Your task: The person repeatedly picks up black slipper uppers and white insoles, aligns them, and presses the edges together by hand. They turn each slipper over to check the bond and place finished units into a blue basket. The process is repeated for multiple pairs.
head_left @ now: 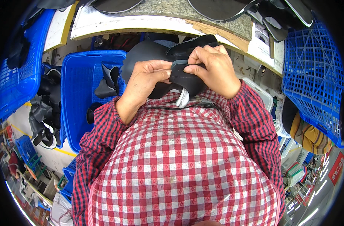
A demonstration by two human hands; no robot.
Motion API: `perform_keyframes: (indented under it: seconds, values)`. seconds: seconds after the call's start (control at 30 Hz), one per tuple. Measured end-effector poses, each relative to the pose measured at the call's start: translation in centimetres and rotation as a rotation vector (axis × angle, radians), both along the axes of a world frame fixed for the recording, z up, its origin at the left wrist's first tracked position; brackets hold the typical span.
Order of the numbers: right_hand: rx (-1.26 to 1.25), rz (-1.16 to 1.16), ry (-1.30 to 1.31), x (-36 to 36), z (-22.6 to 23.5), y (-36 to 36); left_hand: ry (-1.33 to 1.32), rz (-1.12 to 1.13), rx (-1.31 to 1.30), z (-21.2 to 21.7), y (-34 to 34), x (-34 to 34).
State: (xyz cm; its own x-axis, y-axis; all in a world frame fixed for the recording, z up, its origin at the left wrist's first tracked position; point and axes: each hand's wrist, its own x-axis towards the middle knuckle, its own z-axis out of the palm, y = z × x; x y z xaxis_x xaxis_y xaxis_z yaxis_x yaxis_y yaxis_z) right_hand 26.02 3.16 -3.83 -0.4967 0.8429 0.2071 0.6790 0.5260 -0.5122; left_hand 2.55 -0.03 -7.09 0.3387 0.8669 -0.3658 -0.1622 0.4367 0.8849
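A black leather shoe upper piece (pixel 187 81) is stretched between my two hands, close in front of my checked apron. A pale stitch line runs across it, and a white zipper-like strip (pixel 183 98) hangs from its lower side. My left hand (pixel 140 81) pinches its left edge between thumb and fingers. On the other side, my right hand (pixel 219 71) grips the upper right edge, thumb on the near face and fingers curled. Behind the hands lies more dark leather (pixel 143 56), its full shape partly hidden by them.
Ahead runs a worktable edge (pixel 142 25) with large dark pieces on top. To the left stands a blue plastic bin (pixel 65 101) holding black cut pieces (pixel 108 81); more dark pieces (pixel 44 107) are heaped beyond it. Blue crates rise at far left (pixel 29 71) and right (pixel 311 71).
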Motion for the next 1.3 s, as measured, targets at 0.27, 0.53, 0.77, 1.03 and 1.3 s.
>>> perform_keyframes:
  seconds: [0.27, 0.53, 0.77, 1.03, 1.3]
  values:
    - [-0.079, 0.022, -0.011, 0.4, -0.4, 0.4, 0.052, -0.031, 0.043, -0.3, 0.1, 0.0]
    - [-0.132, 0.017, -0.003, 0.6, -0.6, 0.6, 0.114, -0.073, 0.079, 0.3, 0.4, -0.2]
    - [-0.088, 0.013, -0.001, 0.4, -0.8, 0.5, 0.14, -0.089, 0.092, 0.0, 0.4, -0.1]
    - [-0.042, -0.023, -0.044, 0.6, -0.6, 0.3, 0.17, -0.167, 0.167, 1.0, 0.2, 0.1]
    - [0.363, -0.067, 0.047, -0.6, 1.7, 0.1, 0.188, 0.137, 0.226, 0.8, -1.7, 0.5]
